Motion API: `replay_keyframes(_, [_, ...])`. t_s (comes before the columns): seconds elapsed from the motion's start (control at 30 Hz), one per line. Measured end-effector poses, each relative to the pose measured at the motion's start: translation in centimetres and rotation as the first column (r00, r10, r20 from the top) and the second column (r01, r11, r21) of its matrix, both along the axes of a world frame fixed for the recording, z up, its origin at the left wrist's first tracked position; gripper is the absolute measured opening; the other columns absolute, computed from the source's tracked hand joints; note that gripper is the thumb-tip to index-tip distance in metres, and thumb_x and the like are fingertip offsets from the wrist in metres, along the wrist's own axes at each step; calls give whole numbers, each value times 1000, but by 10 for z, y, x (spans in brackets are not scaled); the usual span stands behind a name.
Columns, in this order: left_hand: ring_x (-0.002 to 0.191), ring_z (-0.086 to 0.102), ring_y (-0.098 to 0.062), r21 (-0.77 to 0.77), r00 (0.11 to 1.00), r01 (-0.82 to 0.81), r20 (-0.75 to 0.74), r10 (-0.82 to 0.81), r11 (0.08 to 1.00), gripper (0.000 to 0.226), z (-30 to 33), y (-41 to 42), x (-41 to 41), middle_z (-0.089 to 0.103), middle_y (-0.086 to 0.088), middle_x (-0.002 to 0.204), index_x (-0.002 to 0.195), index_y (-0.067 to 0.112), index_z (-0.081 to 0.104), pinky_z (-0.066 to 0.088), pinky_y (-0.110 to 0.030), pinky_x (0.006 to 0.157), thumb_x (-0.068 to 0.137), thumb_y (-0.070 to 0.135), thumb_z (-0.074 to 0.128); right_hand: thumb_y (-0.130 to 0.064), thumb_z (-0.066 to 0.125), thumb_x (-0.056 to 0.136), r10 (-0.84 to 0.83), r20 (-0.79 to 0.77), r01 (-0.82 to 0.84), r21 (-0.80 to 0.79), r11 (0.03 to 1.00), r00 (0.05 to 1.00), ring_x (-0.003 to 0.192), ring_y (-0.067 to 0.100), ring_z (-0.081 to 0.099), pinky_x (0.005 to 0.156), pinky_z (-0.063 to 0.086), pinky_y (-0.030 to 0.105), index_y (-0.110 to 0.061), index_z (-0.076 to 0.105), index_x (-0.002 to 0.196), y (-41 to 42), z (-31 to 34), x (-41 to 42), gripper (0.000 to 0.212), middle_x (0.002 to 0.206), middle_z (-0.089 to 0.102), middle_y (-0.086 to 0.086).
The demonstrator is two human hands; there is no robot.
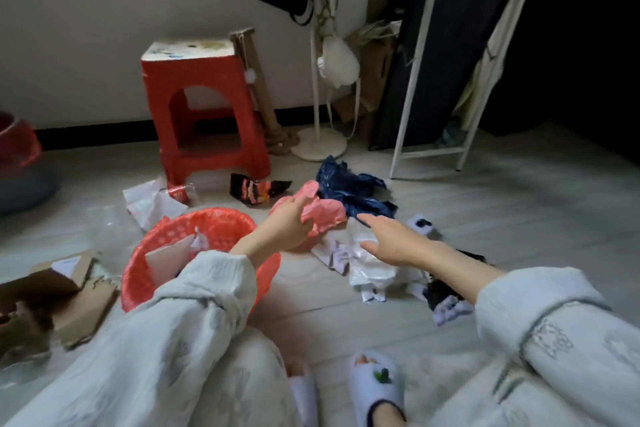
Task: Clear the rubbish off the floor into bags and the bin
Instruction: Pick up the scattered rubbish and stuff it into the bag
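Note:
My left hand [289, 220] grips a crumpled pink plastic bag [325, 211] just right of the red mesh bin [162, 246], which holds white paper and card. My right hand [388, 236] hovers open, fingers stretched toward the pink bag, above a heap of white and black plastic wrappers [374, 270]. A dark blue plastic bag [353, 191] lies behind the pink one. A black and orange snack wrapper [256, 189] lies by the stool, with white paper [149, 201] and a clear bag [107, 229] to the left.
A red plastic stool [204, 114] stands against the wall. Torn cardboard [52, 302] lies at the left. A white coat stand [318, 135] and a white clothes rack [429, 149] stand behind the heap. My slippered feet [374, 388] are at the bottom.

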State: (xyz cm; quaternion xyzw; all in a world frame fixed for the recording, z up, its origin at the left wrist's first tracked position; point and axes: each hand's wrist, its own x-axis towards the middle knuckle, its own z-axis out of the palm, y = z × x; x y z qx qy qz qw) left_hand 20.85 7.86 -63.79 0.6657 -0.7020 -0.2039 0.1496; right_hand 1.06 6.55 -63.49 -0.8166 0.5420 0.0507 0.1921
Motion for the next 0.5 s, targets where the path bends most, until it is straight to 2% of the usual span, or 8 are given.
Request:
replay_keyframes(0.1, [104,54,-18,-47,994,35,-105,-40,998,34,-3,-9,-38,55,0,110,126,6,52,36,-21,82,92,10,50,-29,46,95,-105,-4,105,-5,994,994,131,32,40,105,36,42,-18,22,146,0,-2,-31,57,146,37,12])
replay_keyframes(0.17, [93,52,-14,-81,982,-1,-187,-14,997,27,-18,-17,-56,56,-1,101,116,1,58,36,-17,76,92,5,48,-30,45,95,-130,-13,129,-22,991,991,128,32,42,103,38,42,-18,23,144,-7,-11,-47,55,144,39,12])
replay_keyframes(0.23, [102,58,-19,-41,973,-15,-230,5,999,29,-44,-22,-74,61,-7,115,120,3,57,42,-23,86,92,6,48,-30,42,96,-110,-56,110,2,994,992,128,32,41,100,37,40,-18,20,146,-17,-25,-63,56,145,37,11])
replay_keyframes(0.3, [112,57,-26,57,979,32,-204,-19,998,33,-76,-28,-87,58,-12,125,124,4,54,42,-28,93,91,7,47,-30,42,97,-74,-84,76,19,997,994,131,30,39,100,37,39,-18,20,147,-29,-40,-76,55,149,34,9])
replay_keyframes(0.4, [114,56,-26,154,983,67,-179,-39,986,33,-118,-45,-95,57,-13,127,124,5,54,40,-25,90,92,8,46,-30,43,96,-57,-100,61,39,997,993,134,29,36,105,37,41,-17,21,146,-59,-71,-89,55,149,34,9])
replay_keyframes(0.5, [111,58,-27,153,987,51,-158,-26,987,30,-148,-69,-91,60,-12,123,120,7,59,41,-26,89,92,9,48,-23,44,95,-46,-169,53,35,998,985,134,30,33,107,34,42,-14,24,144,-95,-121,-95,54,146,35,12])
